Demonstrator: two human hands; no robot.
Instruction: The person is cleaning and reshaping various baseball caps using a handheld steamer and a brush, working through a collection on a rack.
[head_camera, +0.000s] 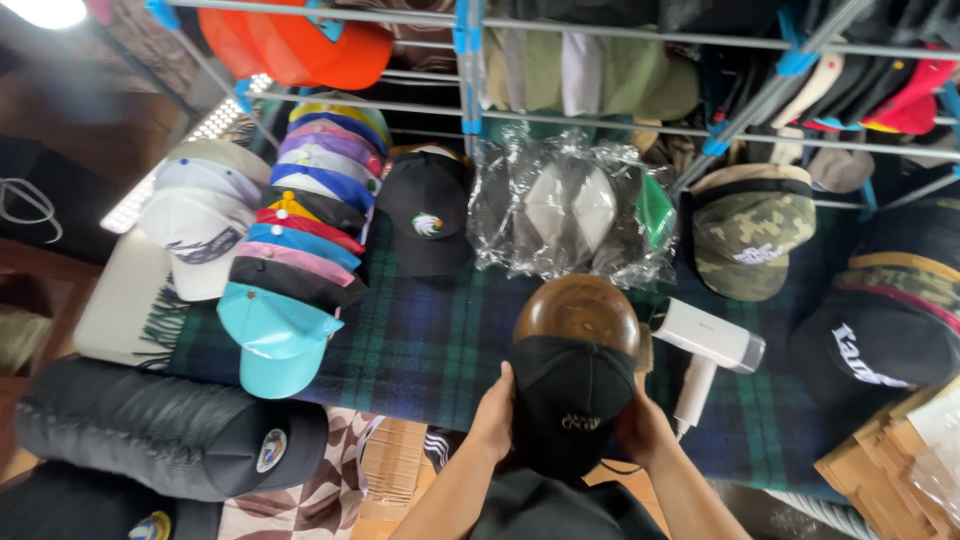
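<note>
While both hands reach up from the bottom edge of the head view, a black cap (572, 400) sits between them, pulled partway over a rounded wooden head form (578, 310). The left hand (494, 418) presses its fingers against the cap's left side, and the right hand (643, 428) clasps the right side, so each hand grips the cap's edge. The cap is plain black with a small pale emblem on its front panel, and its brim points toward the person.

Just right of the form lies a white handheld steamer (708, 345) on a dark green and blue plaid cloth (430, 345). Behind the form stands a bundle of caps in clear plastic (570, 210), flanked by a black cap with a bird emblem (428, 215) and a camouflage cap (752, 230). A stacked row of coloured caps (305, 240) runs along the left.
</note>
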